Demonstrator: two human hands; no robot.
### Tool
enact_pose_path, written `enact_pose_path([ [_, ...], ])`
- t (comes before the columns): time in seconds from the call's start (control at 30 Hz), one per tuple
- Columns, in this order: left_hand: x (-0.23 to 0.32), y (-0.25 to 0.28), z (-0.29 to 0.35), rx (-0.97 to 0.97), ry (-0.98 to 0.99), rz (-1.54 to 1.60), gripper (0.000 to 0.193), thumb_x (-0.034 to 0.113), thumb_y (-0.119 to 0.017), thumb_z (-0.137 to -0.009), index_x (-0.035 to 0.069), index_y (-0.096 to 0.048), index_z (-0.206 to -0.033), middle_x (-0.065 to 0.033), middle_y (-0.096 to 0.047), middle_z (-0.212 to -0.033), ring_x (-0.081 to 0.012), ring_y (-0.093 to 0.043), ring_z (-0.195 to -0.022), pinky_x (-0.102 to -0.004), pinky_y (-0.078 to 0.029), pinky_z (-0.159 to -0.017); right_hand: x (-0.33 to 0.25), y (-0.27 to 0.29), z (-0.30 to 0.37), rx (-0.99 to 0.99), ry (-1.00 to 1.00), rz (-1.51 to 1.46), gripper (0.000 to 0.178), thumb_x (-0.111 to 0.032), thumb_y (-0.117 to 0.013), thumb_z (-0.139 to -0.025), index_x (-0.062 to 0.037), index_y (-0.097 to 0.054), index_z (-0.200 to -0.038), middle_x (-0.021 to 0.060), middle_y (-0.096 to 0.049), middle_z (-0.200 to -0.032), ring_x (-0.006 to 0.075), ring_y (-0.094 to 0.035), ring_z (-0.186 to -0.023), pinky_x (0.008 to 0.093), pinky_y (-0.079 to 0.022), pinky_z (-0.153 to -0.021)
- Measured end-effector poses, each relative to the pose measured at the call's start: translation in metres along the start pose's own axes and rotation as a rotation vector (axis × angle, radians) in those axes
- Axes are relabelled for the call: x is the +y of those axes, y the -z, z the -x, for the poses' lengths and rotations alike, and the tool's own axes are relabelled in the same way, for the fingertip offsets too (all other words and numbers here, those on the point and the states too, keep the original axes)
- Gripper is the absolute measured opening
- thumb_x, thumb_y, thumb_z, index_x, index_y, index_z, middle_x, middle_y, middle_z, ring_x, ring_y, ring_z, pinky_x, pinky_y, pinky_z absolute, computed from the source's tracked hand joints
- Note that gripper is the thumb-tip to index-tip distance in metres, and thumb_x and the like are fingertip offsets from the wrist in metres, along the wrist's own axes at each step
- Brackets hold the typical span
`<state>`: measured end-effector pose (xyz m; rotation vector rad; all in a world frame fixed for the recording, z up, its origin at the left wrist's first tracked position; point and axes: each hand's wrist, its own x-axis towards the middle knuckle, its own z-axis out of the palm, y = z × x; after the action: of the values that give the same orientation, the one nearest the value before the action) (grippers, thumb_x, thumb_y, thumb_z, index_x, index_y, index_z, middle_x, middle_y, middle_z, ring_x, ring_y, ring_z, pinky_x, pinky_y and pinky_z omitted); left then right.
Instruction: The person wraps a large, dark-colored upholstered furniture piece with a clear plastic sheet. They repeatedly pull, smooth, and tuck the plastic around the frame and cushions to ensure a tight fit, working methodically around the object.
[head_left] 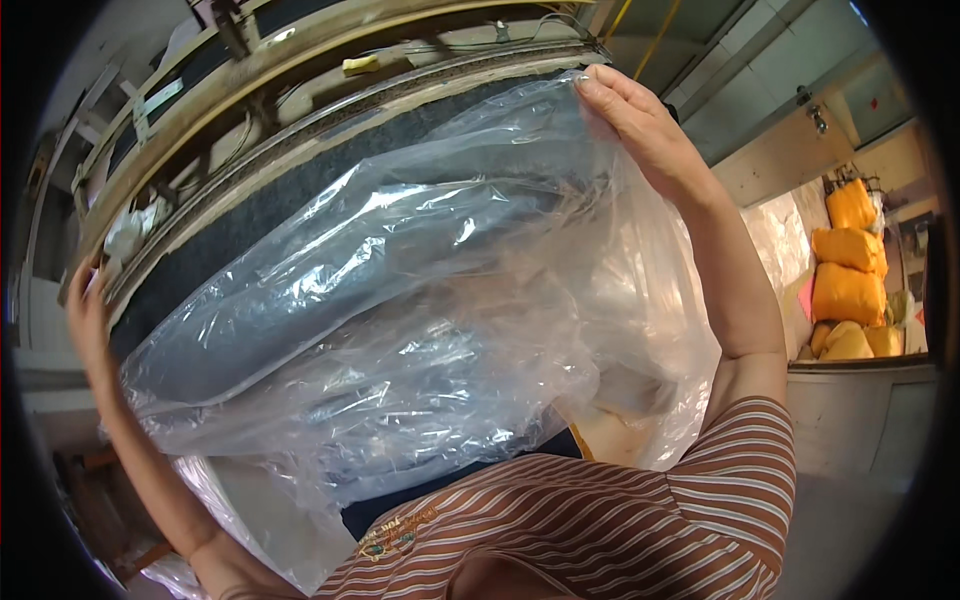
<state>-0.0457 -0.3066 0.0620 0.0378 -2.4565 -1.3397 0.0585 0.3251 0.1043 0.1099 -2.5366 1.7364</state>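
A wide, wrinkled sheet of clear plastic film [400, 270] spreads across the dark bed [230, 215] of a long machine and hangs down toward my body. My right hand [635, 120] pinches the film's far right corner between thumb and fingers, close to the machine's rail. At the far left, my left hand [88, 310] reaches up to the end of the machine's long bar [180, 160]. Its fingers look curled together, but what they hold, if anything, is too small to make out.
A beam with metal fittings runs above the bed, with a small yellow piece [360, 65] on it. To the right, stacked orange-yellow bundles [848, 270] stand on a shelf beside a wooden panel [785, 160]. More plastic film [205, 500] hangs at the lower left.
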Motion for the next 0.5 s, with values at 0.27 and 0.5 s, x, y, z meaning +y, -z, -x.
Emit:
enact_pose_path([
  [0.27, 0.257, -0.256, 0.156, -0.343, -0.545, 0.483, 0.022, 0.015, -0.070, -0.081, 0.003, -0.060, -0.098, -0.0051, -0.059, -0.097, -0.0145, -0.056, -0.086, -0.0237, -0.046, -0.063, -0.072, -0.031, 0.042, -0.164, 0.190, -0.038, 0.022, -0.028, -0.054, -0.094, -0.0105, -0.053, -0.081, -0.0080, -0.039, -0.072, 0.0034, -0.036, -0.067, 0.0183, -0.029, -0.062],
  [0.5, 0.159, -0.131, 0.203, -0.107, -0.275, 0.299, 0.007, 0.011, -0.059, -0.091, 0.006, -0.063, -0.095, 0.0045, -0.050, -0.086, -0.0021, -0.043, -0.073, -0.0166, -0.034, -0.064, 0.013, 0.014, 0.040, 0.014, 0.436, 0.941, 0.013, -0.016, -0.065, -0.078, -0.0117, -0.065, -0.090, 0.0033, -0.060, -0.080, 0.0219, -0.059, -0.072, 0.0323, -0.047, -0.062],
])
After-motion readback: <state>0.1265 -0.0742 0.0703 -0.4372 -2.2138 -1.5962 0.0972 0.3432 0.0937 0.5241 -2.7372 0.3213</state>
